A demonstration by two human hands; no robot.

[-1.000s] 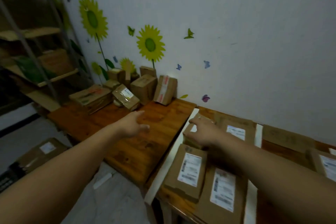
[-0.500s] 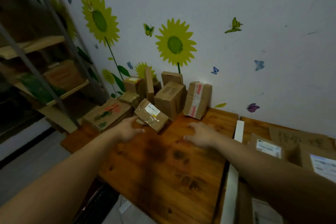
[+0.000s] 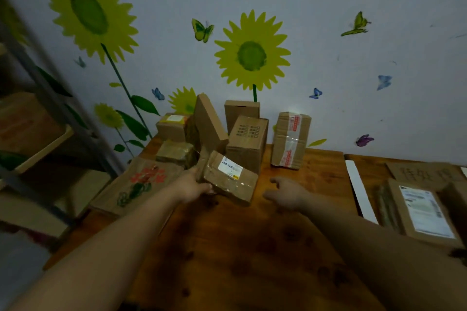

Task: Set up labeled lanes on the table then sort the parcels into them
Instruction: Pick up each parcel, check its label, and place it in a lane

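A pile of brown cardboard parcels stands against the wall at the back of the wooden table (image 3: 227,247). In front of the pile lies a taped parcel with a white label (image 3: 228,179), tilted, and my left hand (image 3: 193,185) grips its left end. My right hand (image 3: 285,193) hovers open just right of that parcel, fingers spread, touching nothing. Behind are an upright box with printed marks (image 3: 249,141) and a box with red-printed tape (image 3: 290,140). A white lane strip (image 3: 360,190) lies on the right, with a labelled parcel (image 3: 422,212) and a hand-written cardboard sign (image 3: 427,173) beyond it.
A flat box with a red flower print (image 3: 136,184) lies at the table's left edge. A metal shelf rack (image 3: 38,118) with cartons stands to the left. The wall behind carries sunflower and butterfly stickers. The table's near half is bare wood.
My view and both hands have swung left from the sorted lanes to the parcel pile. My left hand has closed on the labelled parcel, and my right hand has come up beside it.
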